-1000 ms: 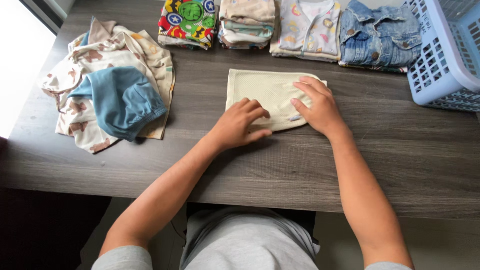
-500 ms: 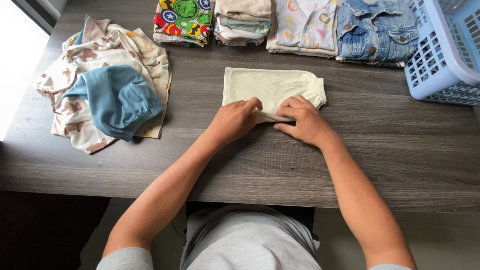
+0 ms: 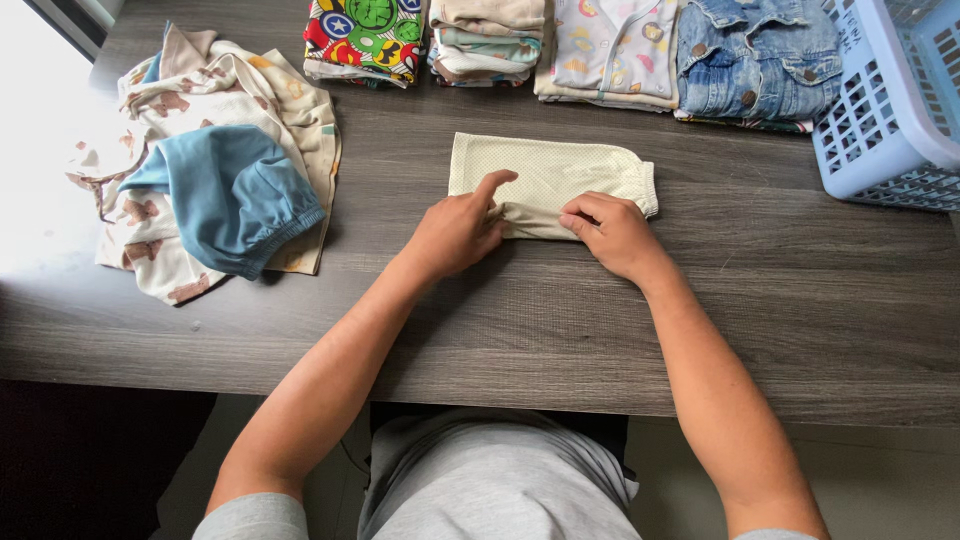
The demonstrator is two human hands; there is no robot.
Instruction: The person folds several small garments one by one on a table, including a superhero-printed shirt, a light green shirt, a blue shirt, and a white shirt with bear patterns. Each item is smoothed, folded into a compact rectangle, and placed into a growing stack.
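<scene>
Left hand: the left hand (image 3: 455, 232) rests knuckles-up on the near left part of the pale yellow garment (image 3: 560, 170), index finger stretched forward over the cloth, the other fingers curled on the near edge; whether they pinch the fabric I cannot tell.
Right hand: the right hand (image 3: 615, 235) lies on the near right edge, fingers bent and pointing left, pressing or gripping the fold; the grip itself is hidden.
Garment: one, folded into a flat strip at the middle of the dark wooden table (image 3: 800, 290), between both hands.
Folded stacks: four along the far edge, namely a comic-print piece (image 3: 365, 35), a pastel pile (image 3: 485, 40), a patterned top (image 3: 610, 50) and a denim jacket (image 3: 760, 60).
Loose heap: one at the left, bear-print cloth (image 3: 215, 90) with a blue piece (image 3: 230, 195) on it.
Basket: one blue laundry basket (image 3: 885, 110), cut off at the right.
Cut off: the stacks' far ends.
</scene>
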